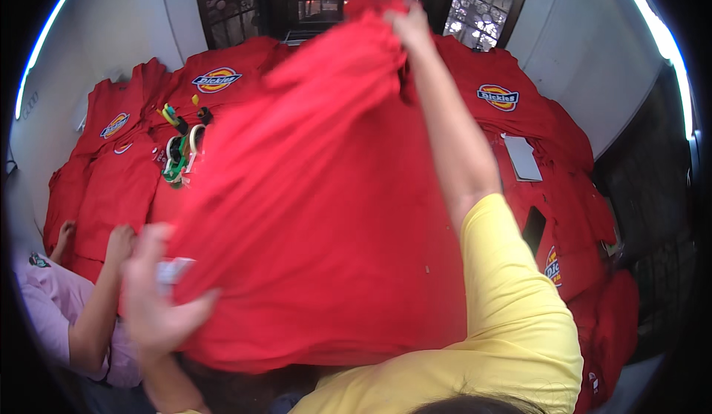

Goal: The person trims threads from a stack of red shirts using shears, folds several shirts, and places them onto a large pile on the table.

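Observation:
A large red shirt [319,214] stretches across the middle of the view, its upper part lifted and blurred by motion. My right hand [409,27], arm reaching far forward, is closed on the bunched fabric at the shirt's far end. At the near left, my left hand [163,295] is spread beside the shirt's left edge, thumb apart from the fingers. It is smeared by motion and grips nothing I can see. A small white label or slip [175,270] shows just behind its thumb.
Red garments with a printed oval badge lie around the table, at the left [122,184] and right [504,80]. A green tape dispenser [176,163] stands left. A white card [523,158] and dark phone [534,229] lie right. A co-worker in a pale sleeve [59,303] handles fabric at left.

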The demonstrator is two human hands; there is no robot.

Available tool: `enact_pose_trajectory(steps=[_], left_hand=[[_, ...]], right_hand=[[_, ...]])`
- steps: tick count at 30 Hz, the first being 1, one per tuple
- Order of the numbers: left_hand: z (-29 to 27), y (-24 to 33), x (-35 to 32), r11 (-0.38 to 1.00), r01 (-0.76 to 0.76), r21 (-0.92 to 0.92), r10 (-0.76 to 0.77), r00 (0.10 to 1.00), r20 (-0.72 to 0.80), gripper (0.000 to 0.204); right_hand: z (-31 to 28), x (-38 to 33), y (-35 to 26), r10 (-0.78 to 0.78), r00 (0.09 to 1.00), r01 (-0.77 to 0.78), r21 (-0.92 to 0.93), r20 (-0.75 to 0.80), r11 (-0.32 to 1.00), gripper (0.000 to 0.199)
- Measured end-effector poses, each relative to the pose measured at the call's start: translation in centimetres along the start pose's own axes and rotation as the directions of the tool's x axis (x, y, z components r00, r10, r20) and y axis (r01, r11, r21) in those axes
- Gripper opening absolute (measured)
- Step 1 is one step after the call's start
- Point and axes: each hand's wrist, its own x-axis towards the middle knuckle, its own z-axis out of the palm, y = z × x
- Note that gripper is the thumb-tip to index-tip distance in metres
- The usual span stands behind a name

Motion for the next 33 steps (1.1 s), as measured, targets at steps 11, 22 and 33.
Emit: enact_pose_trajectory(steps=[11,22,33], left_hand=[[3.3,16.5,0.2,0.679,-0.613,0.404,0.419,0.776,0.472,0.059],[27.8,9.7,-8.5,0.854,-0.502,0.137,0.219,0.586,0.78,0.053],[13.2,20.6,-1.2,0.231,-0.939,-0.254,0.834,0.326,-0.446,0.016]], right_hand=[[-4.0,4.8,3.6,-0.2,0.885,-0.131,0.637,0.421,0.76,0.024],[-16.9,-23.3,14.7,0.532,0.838,-0.103,-0.923,0.12,0.372,0.038],[-27.2,-26.1,20.0,0.277,0.923,0.099,-0.86,0.268,0.5,0.04]])
